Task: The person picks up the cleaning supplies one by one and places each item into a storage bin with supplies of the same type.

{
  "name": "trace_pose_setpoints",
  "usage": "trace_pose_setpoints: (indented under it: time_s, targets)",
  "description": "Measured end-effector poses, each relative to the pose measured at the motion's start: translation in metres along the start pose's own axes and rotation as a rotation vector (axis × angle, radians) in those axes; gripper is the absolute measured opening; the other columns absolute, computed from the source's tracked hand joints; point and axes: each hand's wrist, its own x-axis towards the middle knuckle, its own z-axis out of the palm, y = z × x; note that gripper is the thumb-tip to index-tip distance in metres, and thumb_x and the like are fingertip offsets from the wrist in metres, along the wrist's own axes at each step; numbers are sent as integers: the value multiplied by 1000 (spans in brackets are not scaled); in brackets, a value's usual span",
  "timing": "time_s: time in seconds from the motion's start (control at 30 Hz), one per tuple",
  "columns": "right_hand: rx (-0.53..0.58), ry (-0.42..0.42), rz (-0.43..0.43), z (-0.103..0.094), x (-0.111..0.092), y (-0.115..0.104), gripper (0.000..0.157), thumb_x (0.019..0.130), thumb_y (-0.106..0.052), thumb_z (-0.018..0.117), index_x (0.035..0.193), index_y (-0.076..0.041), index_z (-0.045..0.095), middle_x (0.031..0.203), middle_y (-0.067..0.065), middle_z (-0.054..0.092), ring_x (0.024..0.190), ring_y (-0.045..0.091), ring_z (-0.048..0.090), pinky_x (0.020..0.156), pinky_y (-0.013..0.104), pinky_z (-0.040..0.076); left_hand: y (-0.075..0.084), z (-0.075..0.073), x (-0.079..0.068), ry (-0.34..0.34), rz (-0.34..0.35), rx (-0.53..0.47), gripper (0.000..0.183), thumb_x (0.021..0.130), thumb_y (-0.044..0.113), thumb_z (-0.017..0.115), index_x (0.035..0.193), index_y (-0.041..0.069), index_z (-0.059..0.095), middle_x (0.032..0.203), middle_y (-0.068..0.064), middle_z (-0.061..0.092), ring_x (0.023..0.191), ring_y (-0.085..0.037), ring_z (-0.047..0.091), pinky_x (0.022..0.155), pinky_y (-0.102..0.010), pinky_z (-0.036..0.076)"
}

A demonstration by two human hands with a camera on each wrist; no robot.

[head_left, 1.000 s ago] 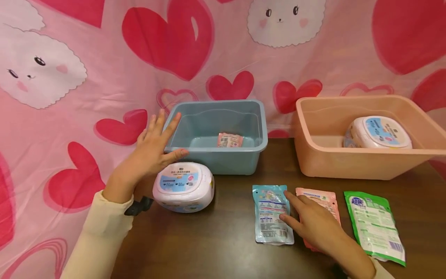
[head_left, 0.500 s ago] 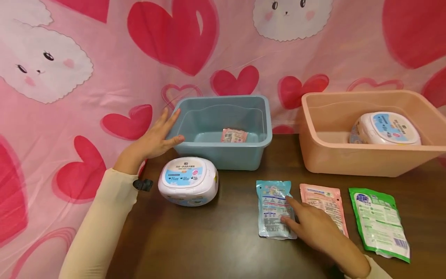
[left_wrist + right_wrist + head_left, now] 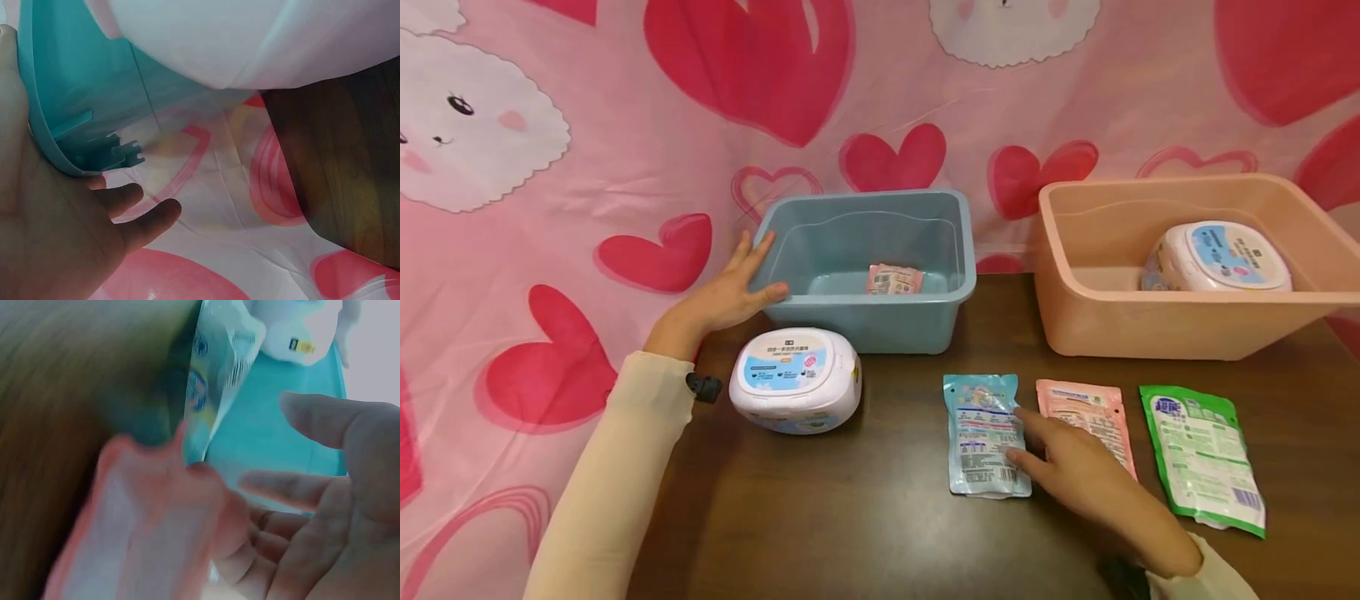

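My left hand [image 3: 718, 292], fingers extended, rests along the left rim of the blue-grey plastic bin [image 3: 865, 327]. A white oval tub [image 3: 797, 379] with a blue label stands just in front of that bin. The thumb and index fingertip of my right hand [image 3: 1078, 467] are at the right edge of a light-blue pouch [image 3: 981, 437] lying flat. Under this hand, partly hidden, lies a pink pouch [image 3: 1086, 404]; it looms blurred beside the loosely bent fingers in the right wrist view. Inside the blue-grey bin is a small pink packet [image 3: 895, 280].
A peach plastic bin [image 3: 1150, 329] at the back right contains another white tub [image 3: 1221, 254]. A green-and-white pouch [image 3: 1202, 458] lies on the brown table [image 3: 850, 525], right of the pink one. Behind everything hangs a pink heart-patterned cloth [image 3: 917, 75].
My left hand has shifted from above the white tub, fingers spread, back to the bin's left rim. The right hand stays by the light-blue pouch. The head view has shifted slightly.
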Motion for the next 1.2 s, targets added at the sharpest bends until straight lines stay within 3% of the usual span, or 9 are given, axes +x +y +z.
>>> trace_pose_setpoints:
  time_s: [0.13, 0.2, 0.4, 0.6, 0.77, 0.83, 1.03, 1.2]
  targets:
    - [14, 59, 18, -10, -5, 8, 60, 93, -37, 74, 140, -2, 58, 91, 4, 66, 80, 20, 62, 73, 48, 53, 1, -1, -1, 4, -19, 14, 99, 94, 67, 53, 162, 32, -10, 166, -8, -22, 152, -42, -1, 112, -71, 16]
    - [1, 79, 26, -15, -8, 14, 61, 93, -39, 73, 139, -1, 59, 102, 8, 69, 85, 23, 64, 78, 54, 54, 0, -2, -3, 4, -33, 26, 102, 93, 68, 53, 162, 28, -12, 166, -9, -21, 152, -42, -1, 113, -70, 15]
    - [-34, 66, 72, -33, -15, 37, 62, 95, -43, 69, 139, 0, 57, 97, 6, 68, 79, 21, 64, 70, 52, 53, -3, -3, -4, -11, -46, 63, 109, 93, 69, 52, 160, 14, -13, 166, -7, -20, 153, -35, -7, 116, -65, 11]
    - [-96, 55, 128, -49, -27, 66, 67, 96, -44, 68, 137, 8, 55, 88, 4, 64, 76, 22, 58, 65, 47, 50, -2, -3, -2, -26, -61, 93, 109, 91, 73, 50, 161, 16, -12, 167, -8, -16, 153, -35, -4, 115, -66, 13]
    - [-120, 34, 170, -64, -37, 91, 67, 100, -45, 62, 138, 10, 52, 100, 16, 68, 79, 28, 64, 61, 51, 51, 0, -1, -3, -12, -66, 78, 109, 91, 74, 50, 161, 18, -12, 168, -6, -16, 153, -35, -4, 115, -66, 14]
    - [-135, 20, 198, -70, -41, 99, 67, 101, -46, 60, 138, 10, 51, 104, 24, 67, 82, 37, 67, 62, 59, 51, 1, 0, -4, -8, -66, 71, 109, 91, 74, 50, 161, 17, -11, 168, -5, -17, 153, -35, -4, 115, -66, 14]
    - [-217, -48, 307, -82, -48, 128, 78, 101, -55, 54, 136, 14, 45, 104, 35, 63, 91, 62, 58, 68, 72, 44, 1, 2, -5, -1, -71, 58, 108, 91, 73, 51, 161, 19, -11, 167, -4, -17, 153, -36, -4, 113, -69, 15]
    - [-268, -81, 353, -82, -55, 149, 81, 98, -56, 58, 128, 19, 46, 106, 44, 58, 95, 66, 55, 69, 72, 45, 0, 4, -3, 4, -66, 49, 108, 91, 74, 50, 161, 19, -11, 167, -2, -18, 153, -35, -4, 114, -69, 13]
